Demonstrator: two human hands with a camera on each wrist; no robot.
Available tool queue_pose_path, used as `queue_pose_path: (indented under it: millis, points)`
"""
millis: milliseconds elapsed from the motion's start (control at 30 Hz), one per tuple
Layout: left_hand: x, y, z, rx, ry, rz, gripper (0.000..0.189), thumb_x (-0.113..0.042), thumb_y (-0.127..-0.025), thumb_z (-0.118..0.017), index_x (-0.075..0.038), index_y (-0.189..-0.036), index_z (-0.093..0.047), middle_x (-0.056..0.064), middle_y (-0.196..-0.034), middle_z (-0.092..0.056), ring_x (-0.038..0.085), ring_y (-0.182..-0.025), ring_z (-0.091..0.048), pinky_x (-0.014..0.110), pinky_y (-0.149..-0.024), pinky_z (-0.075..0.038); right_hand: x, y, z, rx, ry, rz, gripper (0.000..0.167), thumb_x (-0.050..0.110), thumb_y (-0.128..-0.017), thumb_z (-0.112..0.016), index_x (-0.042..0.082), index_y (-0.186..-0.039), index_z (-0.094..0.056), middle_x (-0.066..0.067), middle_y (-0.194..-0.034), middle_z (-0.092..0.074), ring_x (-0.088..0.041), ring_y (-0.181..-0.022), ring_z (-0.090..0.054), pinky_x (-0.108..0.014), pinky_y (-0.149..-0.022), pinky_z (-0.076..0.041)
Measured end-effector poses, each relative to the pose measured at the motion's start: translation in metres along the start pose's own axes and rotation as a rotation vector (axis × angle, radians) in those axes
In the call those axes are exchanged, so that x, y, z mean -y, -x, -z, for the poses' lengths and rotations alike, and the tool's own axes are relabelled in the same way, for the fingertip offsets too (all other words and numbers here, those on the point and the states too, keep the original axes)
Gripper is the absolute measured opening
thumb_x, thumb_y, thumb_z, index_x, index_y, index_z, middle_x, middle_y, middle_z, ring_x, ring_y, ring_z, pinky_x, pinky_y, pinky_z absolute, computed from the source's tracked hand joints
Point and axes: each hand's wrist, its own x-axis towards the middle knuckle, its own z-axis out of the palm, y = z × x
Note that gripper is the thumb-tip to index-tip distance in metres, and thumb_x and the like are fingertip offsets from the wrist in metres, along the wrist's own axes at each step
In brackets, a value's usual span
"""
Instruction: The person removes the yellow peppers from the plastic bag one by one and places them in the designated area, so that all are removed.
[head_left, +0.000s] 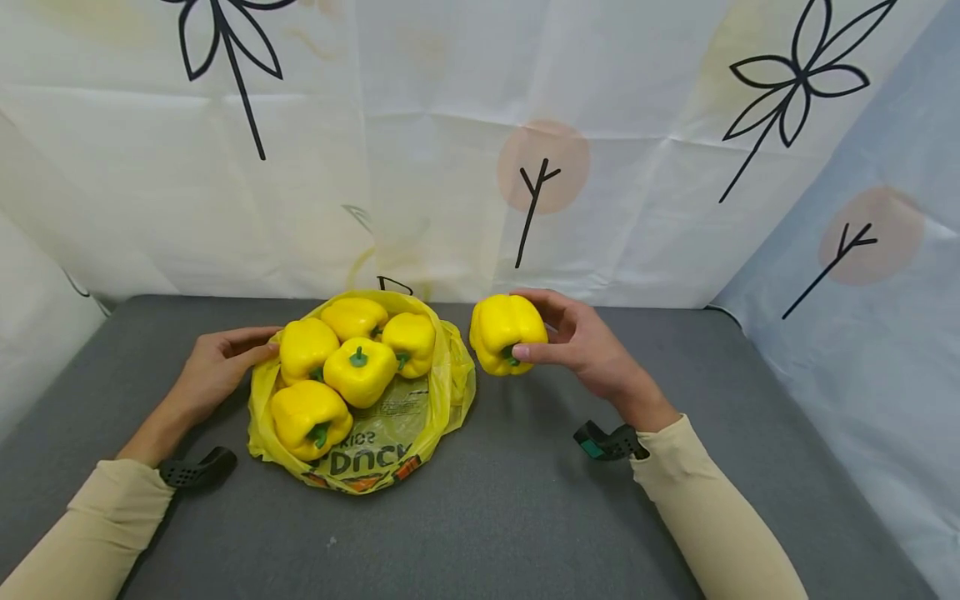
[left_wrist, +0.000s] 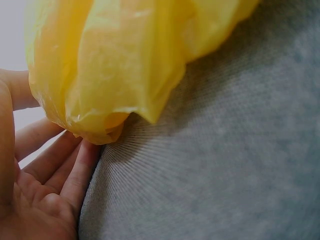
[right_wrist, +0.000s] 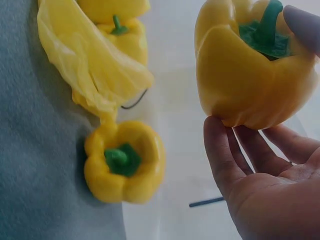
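A yellow plastic bag lies with its mouth spread wide, several yellow bell peppers with green stems inside. At its left rim is my left hand; in the left wrist view the bag's edge passes between thumb and fingers, pinched there. Just right of the bag, my right hand grips a yellow bell pepper, thumb beside the stem. The right wrist view shows this held pepper from the stem side, fingertips underneath. Another pepper stands beside the bag in that view.
The grey table reaches back to a white cloth backdrop with printed leaf shapes. Dark printed letters mark the bag's inside. Each wrist wears a black band.
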Motion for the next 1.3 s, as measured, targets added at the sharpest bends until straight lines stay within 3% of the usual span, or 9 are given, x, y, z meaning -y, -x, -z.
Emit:
queue_pose_path:
  millis: [233,567,867,1300]
  points:
    - [0.000,0.001,0.000,0.001,-0.003,-0.001,0.049,-0.028,-0.105,-0.061,0.005,-0.140,-0.057,-0.030,-0.111,-0.058,-0.013,-0.104,-0.052,0.007,-0.082,-0.045,-0.005,-0.003,0.014,-0.073,0.047,-0.017,0.067,0.003,-0.091,-0.073,0.003,-0.151,-0.044,-0.010,-0.147,-0.048,-0.030,-0.128,-0.050,-0.034,-0.099,-0.051]
    - [0.000,0.001,0.001,0.000,-0.008,0.000,0.049,-0.028,-0.105,-0.061,0.005,-0.140,-0.057,-0.031,-0.110,-0.057,-0.013,-0.104,-0.051,0.006,-0.082,-0.044,-0.013,-0.002,0.033,-0.158,-0.018,-0.022,0.064,0.002,-0.095,-0.068,0.005,-0.153,-0.042,-0.010,-0.146,-0.047,-0.028,-0.128,-0.048,-0.032,-0.100,-0.049]
    - [-0.001,0.001,0.001,0.003,-0.003,-0.004,0.049,-0.030,-0.105,-0.061,0.004,-0.140,-0.058,-0.030,-0.111,-0.058,-0.012,-0.105,-0.052,0.007,-0.082,-0.045,-0.024,-0.004,0.047,-0.250,-0.048,-0.046,0.064,0.002,-0.098,-0.063,0.001,-0.156,-0.035,-0.009,-0.145,-0.046,-0.024,-0.128,-0.048,-0.031,-0.110,-0.038]
    - [-0.002,0.001,0.000,0.000,0.009,-0.003,0.050,-0.031,-0.104,-0.061,0.005,-0.139,-0.058,-0.030,-0.112,-0.059,-0.011,-0.105,-0.052,0.007,-0.083,-0.045,-0.050,-0.007,0.060,-0.283,-0.091,-0.050,0.065,0.002,-0.098,-0.065,0.001,-0.156,-0.035,-0.009,-0.143,-0.047,-0.023,-0.127,-0.050,-0.026,-0.105,-0.043]
